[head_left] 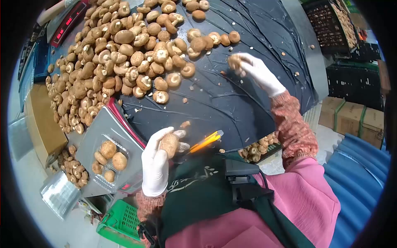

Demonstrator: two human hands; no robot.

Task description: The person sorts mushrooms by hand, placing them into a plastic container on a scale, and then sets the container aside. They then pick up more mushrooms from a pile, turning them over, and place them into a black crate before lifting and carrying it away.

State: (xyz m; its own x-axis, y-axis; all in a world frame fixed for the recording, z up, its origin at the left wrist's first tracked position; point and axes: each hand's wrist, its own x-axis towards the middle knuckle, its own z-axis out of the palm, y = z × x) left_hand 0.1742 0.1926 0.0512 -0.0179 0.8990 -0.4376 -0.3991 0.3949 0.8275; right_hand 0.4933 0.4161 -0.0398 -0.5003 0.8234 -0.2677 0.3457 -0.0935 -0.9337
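Note:
My left hand [159,161], in a white glove, is closed round a brown mushroom [168,144] near the front edge of the dark-covered table. Over the table's right part, my gloved right hand [254,72] grips another mushroom [235,62], slightly blurred. Between me and the tabletop lies an orange-yellow cutter [206,141], just right of my left hand. A big heap of mushrooms [120,53] spreads across the left and far side. To the left, a clear plastic tray [108,165] holding several mushrooms rests on a grey scale [93,144].
A second scale with a red display [68,25] stands at the far left. Beside the table are a cardboard box [41,124], a green basket [124,223] and clear stacked trays [62,194]. A crate of mushrooms [260,149] sits below the front edge. Cartons [347,120] stand right.

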